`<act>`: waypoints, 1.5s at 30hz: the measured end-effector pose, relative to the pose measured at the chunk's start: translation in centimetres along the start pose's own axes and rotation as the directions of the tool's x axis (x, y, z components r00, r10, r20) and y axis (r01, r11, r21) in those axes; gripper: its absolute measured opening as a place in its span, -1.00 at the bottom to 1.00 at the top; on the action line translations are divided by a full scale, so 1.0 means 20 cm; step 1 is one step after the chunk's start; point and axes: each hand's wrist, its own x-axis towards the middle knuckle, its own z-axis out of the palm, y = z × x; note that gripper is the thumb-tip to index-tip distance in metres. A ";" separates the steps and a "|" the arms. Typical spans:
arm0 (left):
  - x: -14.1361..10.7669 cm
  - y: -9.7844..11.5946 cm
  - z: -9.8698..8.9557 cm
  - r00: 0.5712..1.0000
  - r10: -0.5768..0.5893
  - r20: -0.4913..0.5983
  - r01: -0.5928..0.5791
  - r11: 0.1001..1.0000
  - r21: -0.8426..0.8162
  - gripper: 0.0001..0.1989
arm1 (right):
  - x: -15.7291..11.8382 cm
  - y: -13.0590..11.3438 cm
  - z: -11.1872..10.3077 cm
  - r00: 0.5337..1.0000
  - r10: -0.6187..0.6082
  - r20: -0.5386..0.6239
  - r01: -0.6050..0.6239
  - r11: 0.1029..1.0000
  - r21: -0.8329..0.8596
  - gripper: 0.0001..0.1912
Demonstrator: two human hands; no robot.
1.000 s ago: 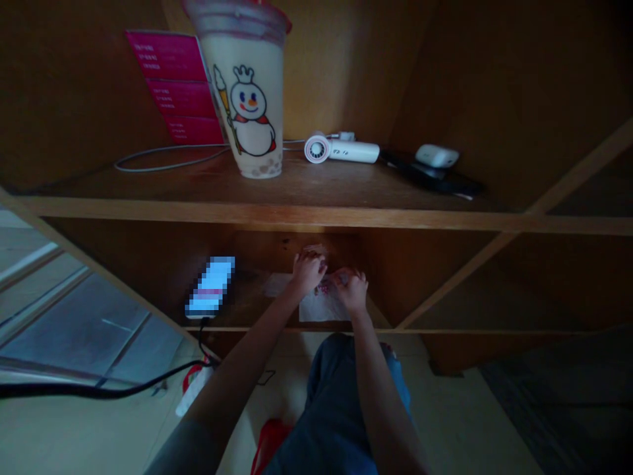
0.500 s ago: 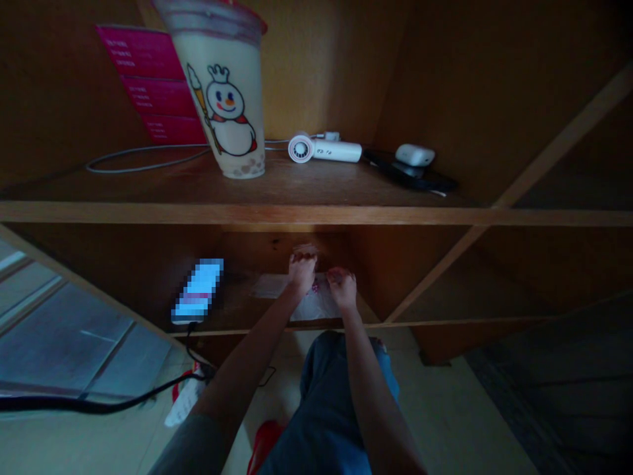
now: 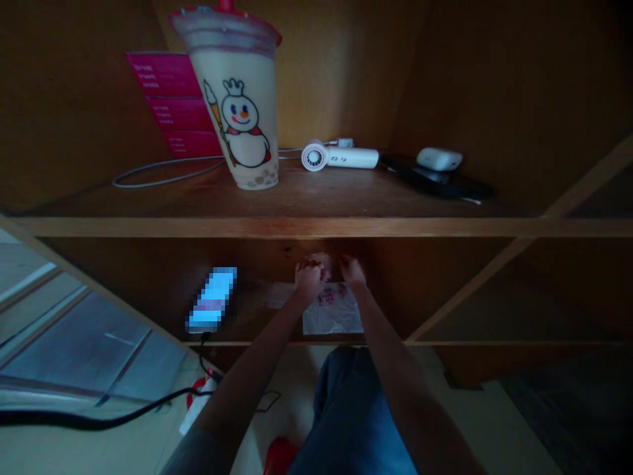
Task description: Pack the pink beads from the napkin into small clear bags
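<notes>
Two hands at far side of lower wooden shelf (image 3: 297, 340). Left hand (image 3: 310, 278) curled, fingers bunched against small pale packet (image 3: 319, 260); actual hold unconfirmed, light poor. Right hand (image 3: 352, 269) just right of packet, fingers angled down, opening unclear, no visible hold. White plastic wrapper (image 3: 332, 310) w/ pink print flat on shelf, nearer than both hands, contact n/c. Status: wrapper laid out; packet at far end, not on wrapper. Smartphone (image 3: 211, 300) lit, well left, w/ cable (image 3: 204, 349). Upper shelf (image 3: 316, 227): milk-tea cup (image 3: 232, 112), mini fan (image 3: 341, 158), earbud case (image 3: 439, 159), all untouched.
</notes>
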 end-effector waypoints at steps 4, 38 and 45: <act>0.02 -0.02 -0.01 0.999 0.013 0.030 -0.013 1.000 0.007 -0.72 | 0.11 -0.01 0.04 0.999 -0.016 0.032 0.018 0.999 -0.040 -0.76; 0.07 0.03 0.03 0.988 -0.111 0.107 0.119 0.990 -0.071 -0.72 | -0.40 -0.01 -0.17 0.993 0.064 0.095 -0.066 0.998 0.020 -0.75; 0.08 0.02 0.05 0.982 -0.151 0.116 0.164 0.979 -0.117 -0.78 | -0.40 -0.05 -0.18 0.987 0.110 0.119 -0.101 0.992 -0.081 -0.72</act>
